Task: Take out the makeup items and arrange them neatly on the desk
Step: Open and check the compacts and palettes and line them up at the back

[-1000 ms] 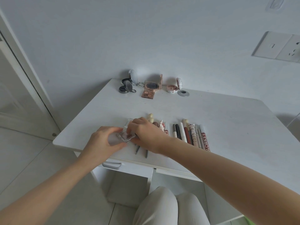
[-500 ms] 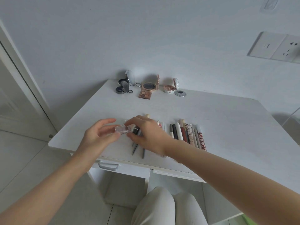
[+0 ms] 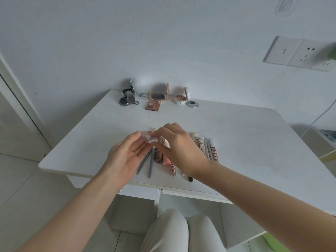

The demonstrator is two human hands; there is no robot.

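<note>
- The person's knees in pale trousers sat nearest, under the front edge of the white desk.
- Both forearms reached forward over that front edge and met above the row of pens and tubes lying near the front of the desk.
- The left hand was palm up, fingers fairly straight, its fingertips under and against a small clear case.
- The right hand was knuckles up, its thumb and fingers pinching the right end of the same case, held just above the desk.
- The hands hid most of the row; what the case held could not be made out.
- At the back of the desk, against the wall, stood open round compacts, an open eyeshadow palette and another small open compact.
- A wall socket lay right of the desk, its right edge cut off.
</note>
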